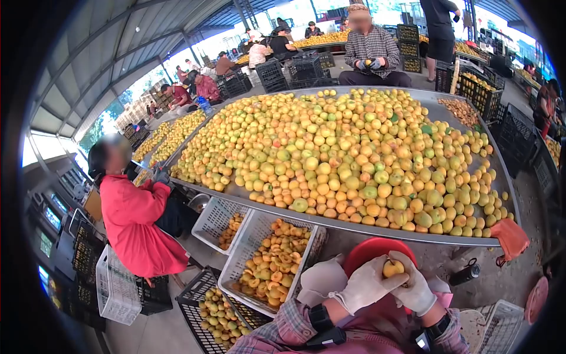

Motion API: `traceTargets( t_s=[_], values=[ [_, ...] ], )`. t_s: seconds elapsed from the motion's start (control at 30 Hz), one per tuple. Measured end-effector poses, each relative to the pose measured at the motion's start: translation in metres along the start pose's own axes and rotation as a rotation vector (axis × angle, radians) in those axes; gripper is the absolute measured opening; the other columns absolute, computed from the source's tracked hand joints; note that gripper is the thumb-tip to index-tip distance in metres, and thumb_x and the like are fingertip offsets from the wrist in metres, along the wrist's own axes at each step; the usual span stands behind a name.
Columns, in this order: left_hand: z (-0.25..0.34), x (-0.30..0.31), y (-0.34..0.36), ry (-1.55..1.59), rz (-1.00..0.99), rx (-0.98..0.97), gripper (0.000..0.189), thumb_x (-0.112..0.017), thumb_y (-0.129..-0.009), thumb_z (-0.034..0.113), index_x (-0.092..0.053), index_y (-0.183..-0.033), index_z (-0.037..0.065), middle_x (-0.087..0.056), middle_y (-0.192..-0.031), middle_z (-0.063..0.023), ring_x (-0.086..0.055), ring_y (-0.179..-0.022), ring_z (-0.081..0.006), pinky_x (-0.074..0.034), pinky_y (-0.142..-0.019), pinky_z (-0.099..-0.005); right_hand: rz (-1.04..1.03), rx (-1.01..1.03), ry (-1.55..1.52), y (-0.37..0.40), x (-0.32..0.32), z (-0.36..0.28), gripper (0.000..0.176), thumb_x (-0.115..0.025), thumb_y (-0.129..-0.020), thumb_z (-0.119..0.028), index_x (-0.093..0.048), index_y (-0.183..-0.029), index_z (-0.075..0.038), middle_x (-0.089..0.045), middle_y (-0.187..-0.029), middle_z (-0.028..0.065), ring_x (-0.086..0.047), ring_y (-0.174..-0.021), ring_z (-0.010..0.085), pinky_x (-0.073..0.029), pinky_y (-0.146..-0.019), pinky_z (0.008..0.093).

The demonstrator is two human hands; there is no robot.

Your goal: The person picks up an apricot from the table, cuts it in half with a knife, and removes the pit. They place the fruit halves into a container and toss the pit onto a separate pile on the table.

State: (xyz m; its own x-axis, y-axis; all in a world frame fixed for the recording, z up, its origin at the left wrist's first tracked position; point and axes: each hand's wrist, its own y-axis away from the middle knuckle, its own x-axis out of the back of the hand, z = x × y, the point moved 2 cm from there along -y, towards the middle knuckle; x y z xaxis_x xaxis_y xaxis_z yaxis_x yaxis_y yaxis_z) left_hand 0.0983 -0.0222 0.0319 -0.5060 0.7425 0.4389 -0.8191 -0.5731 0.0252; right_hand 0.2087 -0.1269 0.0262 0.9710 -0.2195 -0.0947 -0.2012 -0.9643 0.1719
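Note:
My left hand (368, 288), in a whitish glove, is closed round a yellow-orange fruit (392, 268) over a red basin (370, 250). My right hand (414, 288), gloved alike, meets it from the right, its fingers bent against the fruit; whether it holds a tool is hidden. Just beyond both hands, a metal-edged table (354, 226) bears a broad heap of yellow and greenish fruits (330, 159). Left of my hands, a white crate (240, 268) holds halved fruits (276, 259).
A person in red (132, 218) sits at the left; another in a checked shirt (372, 50) sits across the table. A black crate (191, 295) of fruits is at lower left. An orange cloth (510, 237) hangs at the table's right corner, near a black bottle (466, 272).

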Motion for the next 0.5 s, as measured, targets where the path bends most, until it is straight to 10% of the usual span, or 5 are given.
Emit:
traceTargets(
  t_s=[0.5],
  values=[
    [-0.035,-0.005,0.009,0.067,-0.003,-0.248,0.039,-0.072,-0.078,0.035,-0.065,-0.097,0.002,-0.066,-0.092,-0.0187,-0.065,-0.084,-0.0363,-0.053,-0.072,-0.0409,-0.192,-0.079,-0.081,0.001,-0.007,-0.006,0.064,-0.062,-0.081,0.001,-0.036,-0.138,-0.014,-0.053,-0.117,0.0085,-0.057,-0.057,0.0079,-0.047,-0.046,0.021]
  ],
)
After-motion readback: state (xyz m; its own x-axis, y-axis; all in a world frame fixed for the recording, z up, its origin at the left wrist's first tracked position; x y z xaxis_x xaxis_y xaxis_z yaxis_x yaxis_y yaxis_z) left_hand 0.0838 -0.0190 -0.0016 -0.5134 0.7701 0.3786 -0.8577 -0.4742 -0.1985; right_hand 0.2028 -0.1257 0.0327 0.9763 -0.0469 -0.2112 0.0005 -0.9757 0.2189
